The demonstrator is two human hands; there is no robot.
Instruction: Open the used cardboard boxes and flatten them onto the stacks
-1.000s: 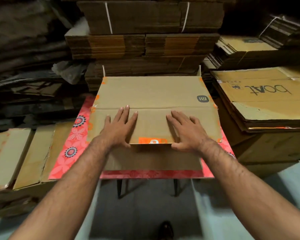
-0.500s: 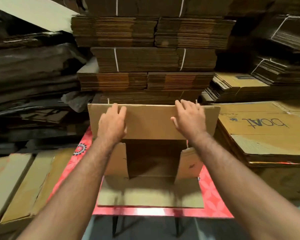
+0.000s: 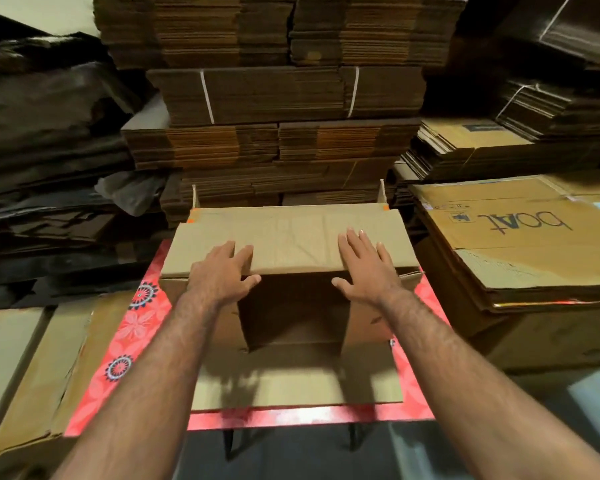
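A plain brown cardboard box lies on its side on a small table with a red floral-patterned top, its open mouth facing the person and its dark inside visible between the two arms. The box's upper flap — a broad tan panel with creases and bits of orange tape at its far corners — stretches flat and roughly level over the opening. The left hand rests palm-down at the near edge of that flap, fingers spread and flat on the cardboard, thumb hanging just below the edge; it is open and pressing, not clasping anything. The right hand does the same on the other side, fingers splayed on top, thumb pointing inward under the edge. The two side flaps stand upright at left and right of the opening, and the lower flap lies flat on the table toward the person. Just right of the table sits a stack of flattened tan boxes with handwriting on the top sheet; behind it rise tall strapped bundles of flattened brown cardboard, and more flattened sheets lie to the left.
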